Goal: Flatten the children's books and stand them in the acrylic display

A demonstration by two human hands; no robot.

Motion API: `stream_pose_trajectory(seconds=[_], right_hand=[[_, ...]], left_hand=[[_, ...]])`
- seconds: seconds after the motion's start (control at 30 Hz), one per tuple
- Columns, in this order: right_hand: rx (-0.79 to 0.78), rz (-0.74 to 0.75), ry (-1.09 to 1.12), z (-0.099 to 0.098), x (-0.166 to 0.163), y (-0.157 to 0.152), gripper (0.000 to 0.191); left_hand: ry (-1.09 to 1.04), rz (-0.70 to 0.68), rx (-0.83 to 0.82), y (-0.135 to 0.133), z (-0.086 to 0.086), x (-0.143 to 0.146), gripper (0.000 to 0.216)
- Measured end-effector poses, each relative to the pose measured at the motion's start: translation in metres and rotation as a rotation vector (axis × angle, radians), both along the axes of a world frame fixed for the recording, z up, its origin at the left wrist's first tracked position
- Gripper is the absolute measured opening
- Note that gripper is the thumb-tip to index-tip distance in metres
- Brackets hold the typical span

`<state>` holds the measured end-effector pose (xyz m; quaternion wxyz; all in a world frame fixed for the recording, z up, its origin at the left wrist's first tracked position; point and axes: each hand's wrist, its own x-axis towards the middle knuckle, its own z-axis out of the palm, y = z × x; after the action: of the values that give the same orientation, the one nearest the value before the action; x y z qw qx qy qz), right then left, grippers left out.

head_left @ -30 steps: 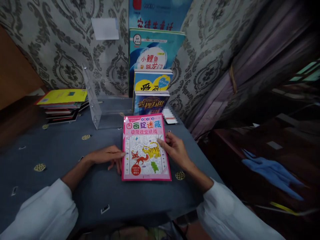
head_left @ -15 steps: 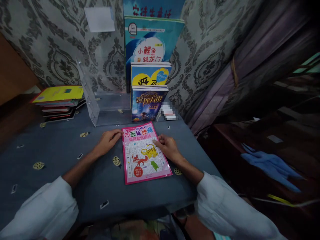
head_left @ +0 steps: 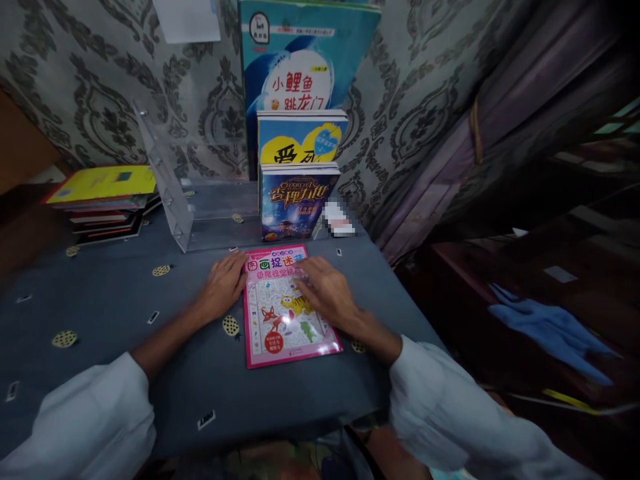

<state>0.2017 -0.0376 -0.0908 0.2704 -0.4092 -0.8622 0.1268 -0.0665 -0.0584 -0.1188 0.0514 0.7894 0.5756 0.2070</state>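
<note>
A pink book (head_left: 293, 343) with a fox and a yellow striped cat on its cover lies flat on the dark table, its long side slightly tilted. Fingers stretched, my left hand (head_left: 225, 283) rests on the tablecloth with its tips at the book's upper left edge. My right hand (head_left: 327, 290) lies over the book's upper right part, fingers extended across the cover and hiding some of the title. Neither hand is wrapped round the book.
Behind the book, a clear acrylic rack (head_left: 167, 180) holds a dark blue book (head_left: 295, 207), a yellow-and-blue book (head_left: 280, 137) and a large teal book (head_left: 345, 47). A book stack (head_left: 110, 183) sits at left. A blue cloth (head_left: 550, 333) lies right, beyond the table.
My right hand has moved from the book's right edge onto its cover, with fingers straightened. My left hand has flattened beside the upper left edge. The camera view has shifted slightly downward.
</note>
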Motion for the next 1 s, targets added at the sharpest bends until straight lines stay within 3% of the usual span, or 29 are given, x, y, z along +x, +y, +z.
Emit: stream_pose_trajectory(seconds=[0.1, 0.2, 0.33, 0.57, 1.0], right_hand=[[-0.02, 0.34, -0.055, -0.004, -0.03, 0.0, 0.039], [-0.048, 0.435, -0.16, -0.012, -0.053, 0.002, 0.048], [-0.061, 0.37, -0.229, -0.019, -0.052, 0.015, 0.052], [-0.077, 0.094, -0.152, -0.033, 0.006, 0.052, 0.05], [-0.154, 0.107, 0.01, -0.04, 0.022, 0.065, 0.047]], left_hand=[[0.008, -0.001, 0.003, 0.0, -0.003, 0.0, 0.045], [0.011, -0.008, 0.025, 0.0, -0.005, -0.001, 0.045], [0.024, -0.014, 0.027, 0.0, -0.003, -0.002, 0.045], [0.038, -0.006, -0.011, 0.0, 0.0, -0.001, 0.046], [0.071, -0.067, -0.018, 0.003, -0.002, -0.006, 0.051]])
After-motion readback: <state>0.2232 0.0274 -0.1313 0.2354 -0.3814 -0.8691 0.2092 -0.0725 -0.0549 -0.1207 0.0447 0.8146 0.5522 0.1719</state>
